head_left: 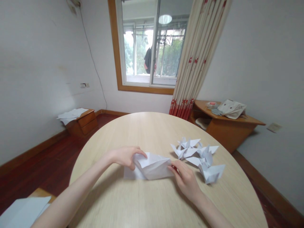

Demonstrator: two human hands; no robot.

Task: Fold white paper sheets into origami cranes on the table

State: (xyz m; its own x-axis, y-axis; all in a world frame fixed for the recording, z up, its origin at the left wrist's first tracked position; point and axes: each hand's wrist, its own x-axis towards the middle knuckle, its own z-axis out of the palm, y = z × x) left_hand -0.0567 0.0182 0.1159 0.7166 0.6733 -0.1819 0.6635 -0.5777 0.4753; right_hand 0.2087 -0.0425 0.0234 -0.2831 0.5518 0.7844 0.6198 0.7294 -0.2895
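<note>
A partly folded sheet of white paper (152,167) lies on the round light-wood table (147,133) in front of me. My left hand (127,156) pinches its left upper edge, fingers curled over the fold. My right hand (186,180) grips the paper's right corner between thumb and fingers. Just right of the sheet sits a cluster of several finished white paper cranes (199,155), untouched by either hand.
A stack of blank white sheets (22,212) rests on a wooden surface at the lower left. A low wooden cabinet (82,122) with papers stands by the left wall. A corner desk (228,123) with a bag is at the right, beside a curtain (197,57) and window.
</note>
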